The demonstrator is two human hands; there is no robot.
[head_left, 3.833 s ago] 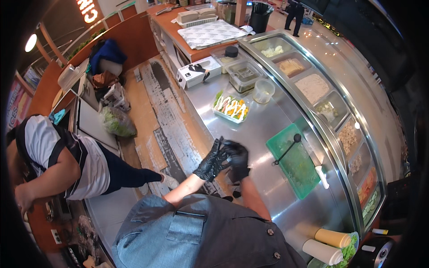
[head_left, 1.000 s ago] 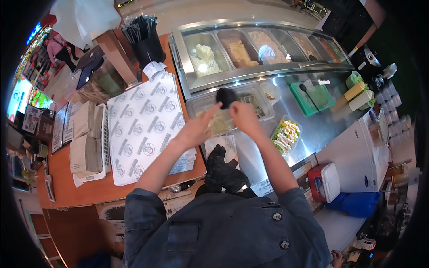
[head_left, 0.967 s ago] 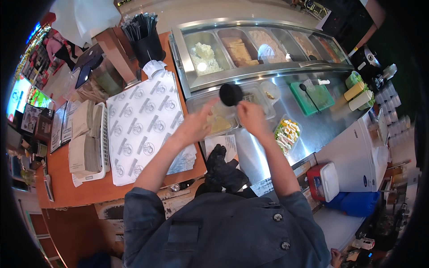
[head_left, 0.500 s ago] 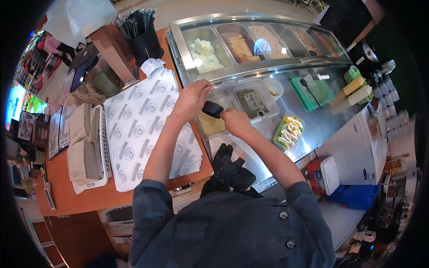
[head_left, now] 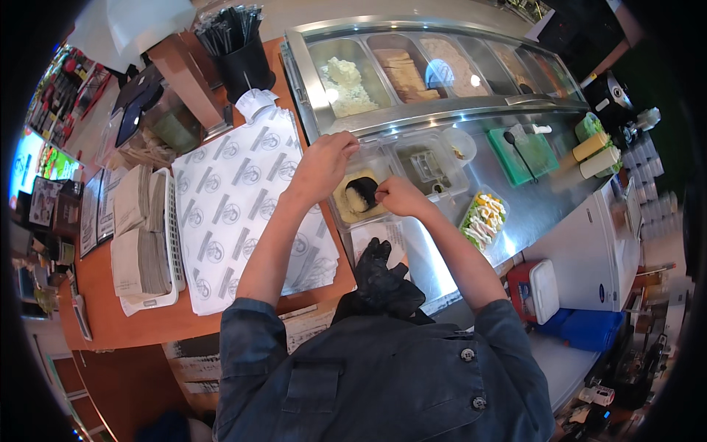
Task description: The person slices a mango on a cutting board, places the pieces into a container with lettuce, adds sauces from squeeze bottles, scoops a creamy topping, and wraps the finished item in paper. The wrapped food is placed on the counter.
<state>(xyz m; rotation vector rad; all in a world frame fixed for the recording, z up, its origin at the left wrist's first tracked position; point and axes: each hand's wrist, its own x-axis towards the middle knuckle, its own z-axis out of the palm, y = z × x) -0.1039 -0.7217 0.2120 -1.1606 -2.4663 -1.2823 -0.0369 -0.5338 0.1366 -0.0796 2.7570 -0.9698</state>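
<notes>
My right hand (head_left: 401, 196) grips a black scoop (head_left: 361, 194), its bowl low in a clear plastic container of pale yellow, grated-looking food (head_left: 350, 214). The fingers of my left hand (head_left: 322, 168) are pinched at the clear lid edge (head_left: 370, 149) along the far side of that container. Beside it, to the right, stands a second clear container (head_left: 442, 175) with a small square tub inside. Farther right on the steel counter sits a salad bowl (head_left: 484, 219) with greens, yellow pieces and white sauce in stripes.
A glass-topped steel case (head_left: 398, 118) with several food pans spans the far side. Printed paper sheets (head_left: 239, 214) and a white basket (head_left: 177, 254) of brown napkins lie left. A green board (head_left: 524, 156) with a black spoon and sauce bottles (head_left: 598, 162) stand right. Black gloves (head_left: 379, 283) lie near my front.
My right hand has lowered the black scoop into the pale yellow food, turning its bowl. My left hand stays at the container's far edge. The whole view has shifted slightly.
</notes>
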